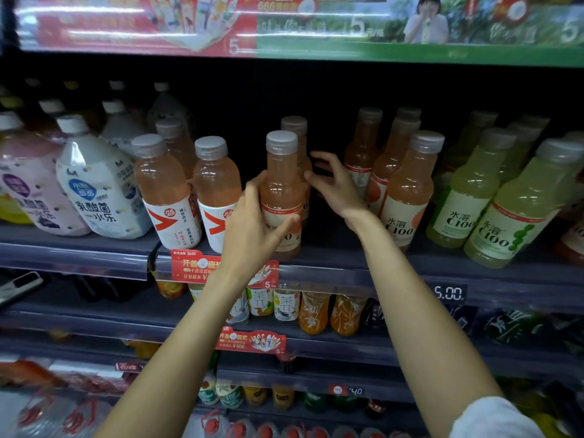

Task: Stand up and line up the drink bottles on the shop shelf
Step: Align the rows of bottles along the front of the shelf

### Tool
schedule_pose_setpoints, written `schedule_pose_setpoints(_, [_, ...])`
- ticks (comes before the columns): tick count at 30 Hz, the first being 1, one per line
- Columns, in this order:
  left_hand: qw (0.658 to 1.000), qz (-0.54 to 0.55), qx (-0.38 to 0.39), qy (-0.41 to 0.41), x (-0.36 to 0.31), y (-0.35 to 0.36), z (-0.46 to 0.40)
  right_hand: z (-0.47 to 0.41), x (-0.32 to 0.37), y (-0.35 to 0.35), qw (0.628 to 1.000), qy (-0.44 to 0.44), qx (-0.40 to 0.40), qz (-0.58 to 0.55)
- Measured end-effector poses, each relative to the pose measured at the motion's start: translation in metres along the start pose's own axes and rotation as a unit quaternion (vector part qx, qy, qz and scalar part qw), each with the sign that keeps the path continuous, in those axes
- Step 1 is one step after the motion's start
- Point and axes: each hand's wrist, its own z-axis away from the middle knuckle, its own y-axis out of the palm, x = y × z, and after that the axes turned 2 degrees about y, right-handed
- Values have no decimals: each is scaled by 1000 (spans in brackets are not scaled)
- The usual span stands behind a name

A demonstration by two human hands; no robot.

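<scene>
my left hand [252,222] wraps the front pink-orange plastic drink bottle with a grey cap [282,197] — thumb across its label, bottle upright at the dark shelf edge [347,270]. my right hand [331,184] hovers half open, fingers curled loosely beside the bottle's shoulder, gripping nothing. neighbouring pink bottle [407,191] reads "水溶 c100" — price tag [448,293] shows 5.00.
</scene>
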Motion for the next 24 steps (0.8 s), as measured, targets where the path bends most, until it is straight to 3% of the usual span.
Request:
schedule_pose_setpoints(6, [1000,-2,-2,-4,-2,1,0,-12,12,4,998,5,59,-6])
schedule_pose_setpoints(18, [1000,1,-8,-10,-1,2,1,-11,9,11,999,-10,42,3])
schedule_pose_setpoints(24, [1000,-1,-8,-11,-2,2,2,-10,15,10,998,38,35,-38])
